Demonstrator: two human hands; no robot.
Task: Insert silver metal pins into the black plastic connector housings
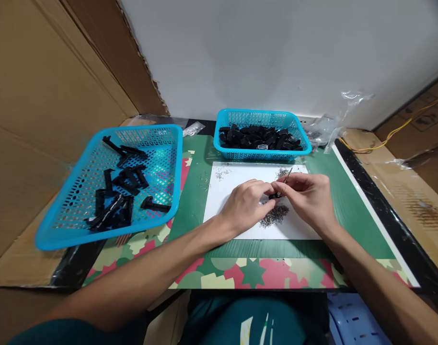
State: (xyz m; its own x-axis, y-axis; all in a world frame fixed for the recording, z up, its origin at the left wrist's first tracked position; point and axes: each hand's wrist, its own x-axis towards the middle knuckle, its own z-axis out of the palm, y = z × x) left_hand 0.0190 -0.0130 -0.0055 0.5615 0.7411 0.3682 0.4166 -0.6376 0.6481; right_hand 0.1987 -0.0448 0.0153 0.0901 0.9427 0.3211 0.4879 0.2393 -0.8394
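Over the white sheet (222,206), my left hand (245,207) pinches a small black part (274,195), mostly hidden by the fingers. My right hand (308,197) meets it at the fingertips. A thin pointed metal tool (288,174), its kind unclear, sticks up from my right hand's grip. Just below the fingers lies a pile of small metal pins or springs (274,216), too small to tell which. Behind my right hand is a second little metal heap (282,172), and more loose metal bits (222,173) lie at the sheet's far left.
A blue basket (262,154) behind the sheet holds many black pieces. To the left, a larger blue basket (179,177) contains longer black plastic parts. Clear plastic bags (323,129) lie at the back right. Cardboard (35,120) walls the left side; a yellow cable (395,134) runs right.
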